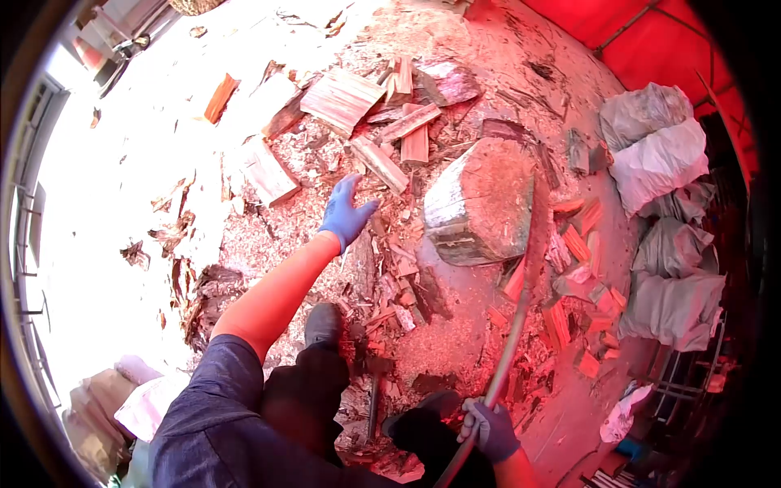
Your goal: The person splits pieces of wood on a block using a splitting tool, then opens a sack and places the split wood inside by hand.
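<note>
My left hand (348,213), in a blue glove, is stretched forward with its fingers apart and nothing in it. It hovers over the chip-covered ground, just below a narrow split piece of firewood (380,164). Low in the view, my right hand (488,429), also gloved, is wrapped around the long handle of an axe (511,346). The far end of the axe reaches the right side of a thick chopping block (496,195); its head is seen edge-on and hard to make out. Between my feet lies a hammer-like tool (377,365) with a dark head.
Several split logs (342,99) lie scattered beyond the block. More split pieces (579,244) are heaped on its right. Full sacks (659,146) line the right side, near a metal rack (679,378). Other bags (102,415) stand at lower left. A red tarp (643,32) hangs at upper right.
</note>
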Tool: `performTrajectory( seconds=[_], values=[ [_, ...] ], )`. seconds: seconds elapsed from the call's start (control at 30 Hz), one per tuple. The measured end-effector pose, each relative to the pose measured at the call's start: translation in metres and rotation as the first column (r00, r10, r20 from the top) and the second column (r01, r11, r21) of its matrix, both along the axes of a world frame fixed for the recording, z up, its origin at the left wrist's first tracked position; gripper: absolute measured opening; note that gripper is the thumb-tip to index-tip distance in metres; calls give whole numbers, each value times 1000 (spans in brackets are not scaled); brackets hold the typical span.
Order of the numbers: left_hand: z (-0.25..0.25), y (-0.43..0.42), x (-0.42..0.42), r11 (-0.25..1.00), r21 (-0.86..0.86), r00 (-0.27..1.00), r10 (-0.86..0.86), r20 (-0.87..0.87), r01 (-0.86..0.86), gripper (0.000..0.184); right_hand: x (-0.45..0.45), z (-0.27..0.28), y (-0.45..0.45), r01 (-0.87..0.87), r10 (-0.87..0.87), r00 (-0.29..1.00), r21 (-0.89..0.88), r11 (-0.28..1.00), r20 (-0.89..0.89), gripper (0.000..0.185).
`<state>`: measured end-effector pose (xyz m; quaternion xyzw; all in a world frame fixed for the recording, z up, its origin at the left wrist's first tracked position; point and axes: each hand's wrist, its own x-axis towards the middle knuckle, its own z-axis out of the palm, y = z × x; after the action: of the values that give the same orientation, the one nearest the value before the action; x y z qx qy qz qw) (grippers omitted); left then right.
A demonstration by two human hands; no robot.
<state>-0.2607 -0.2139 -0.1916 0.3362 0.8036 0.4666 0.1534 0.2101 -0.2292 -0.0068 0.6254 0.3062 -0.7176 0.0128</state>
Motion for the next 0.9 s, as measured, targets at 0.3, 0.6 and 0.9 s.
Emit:
performTrajectory(
  seconds=[0.3, 0.6, 0.9],
  values=[
    [-150, -111, -171, 564, -372, 375, 800, 469, -737, 88, 8, -13, 3, -78, 78, 992, 4, 997, 97, 30],
    [-118, -87, -160, 661, -123, 260, 450, 855, -740, 35, -20, 23, 39, 59, -65, 994, 66, 996, 92, 17],
    [151, -21, -65, 940, 325, 981, 45, 188, -105, 48, 0, 57, 47, 66, -59, 998, 243, 968, -37, 22]
  ],
)
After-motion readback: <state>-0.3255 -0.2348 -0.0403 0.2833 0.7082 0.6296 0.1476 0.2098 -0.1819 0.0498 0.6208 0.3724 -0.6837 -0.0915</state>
